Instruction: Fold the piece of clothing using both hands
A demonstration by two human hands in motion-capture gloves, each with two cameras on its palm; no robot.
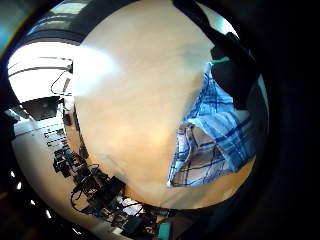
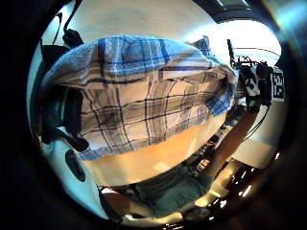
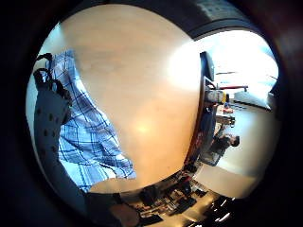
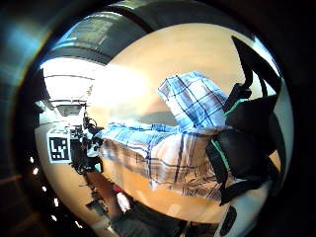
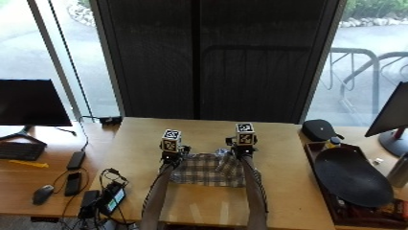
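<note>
A blue and white plaid garment (image 5: pixel 204 171) lies on the light wooden table (image 5: pixel 280 143) in front of the person. My left hand (image 5: pixel 169 155) is at its far left corner and my right hand (image 5: pixel 242 152) at its far right corner. In the right thumb side palm view, gloved fingers (image 4: pixel 242 148) curl on the cloth (image 4: pixel 168 148), whose edge hangs raised above the table between the hands. In the left little finger side palm view, fingers (image 1: pixel 232 70) hold the cloth's (image 1: pixel 215 135) edge. The cloth (image 2: pixel 148 100) fills the left thumb side palm view, and the right little finger side view shows more cloth (image 3: pixel 87 127).
A dark pouch (image 5: pixel 321 128) and a long black tray (image 5: pixel 350 175) lie at the table's right. Chargers and cables (image 5: pixel 105 196) sit at its front left corner. A side desk on the left holds a mouse (image 5: pixel 43 193), a keyboard (image 5: pixel 19 150) and a monitor (image 5: pixel 32 103).
</note>
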